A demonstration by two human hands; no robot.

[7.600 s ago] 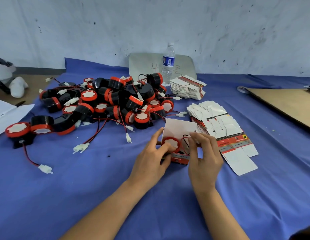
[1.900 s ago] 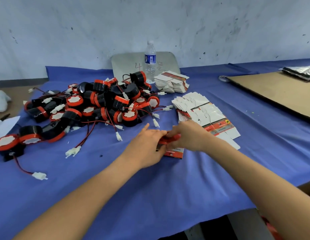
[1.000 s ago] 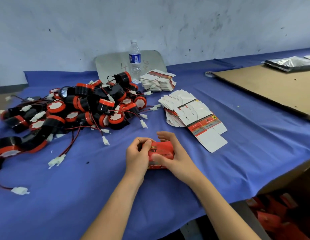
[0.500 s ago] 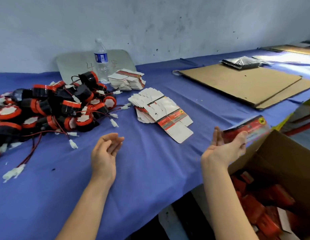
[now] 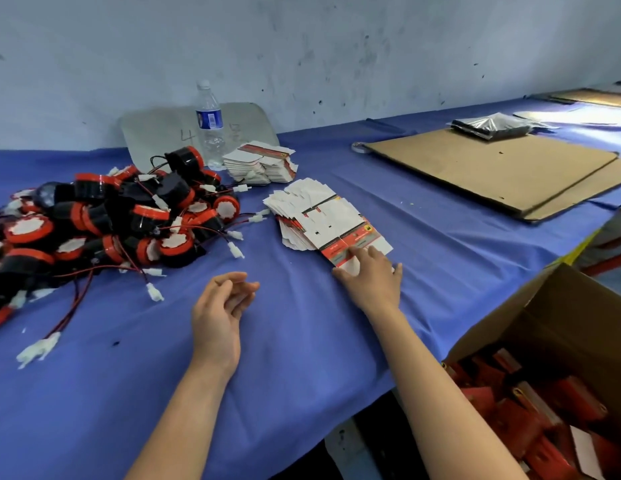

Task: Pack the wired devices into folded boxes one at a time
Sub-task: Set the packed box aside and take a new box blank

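Observation:
A heap of black and red wired devices [image 5: 104,220] with white plugs lies at the left of the blue table. A fanned stack of flat box blanks [image 5: 323,220] lies in the middle. My right hand [image 5: 371,278] rests on the near end of that stack, fingers straight on the top blank. My left hand [image 5: 219,306] hovers over the cloth with loosely curled fingers and holds nothing. A brown carton [image 5: 558,323] at the lower right, below the table edge, contains several packed red boxes [image 5: 517,410].
A second stack of blanks [image 5: 260,162] and a water bottle [image 5: 208,123] stand at the back, in front of a grey board [image 5: 156,133]. Brown cardboard sheets [image 5: 492,168] with a silver bag [image 5: 489,124] lie at the right. The table edge runs near the carton.
My right hand has let go of the packed red box at the carton and come back to the stack of blanks. My left hand stayed empty over the cloth.

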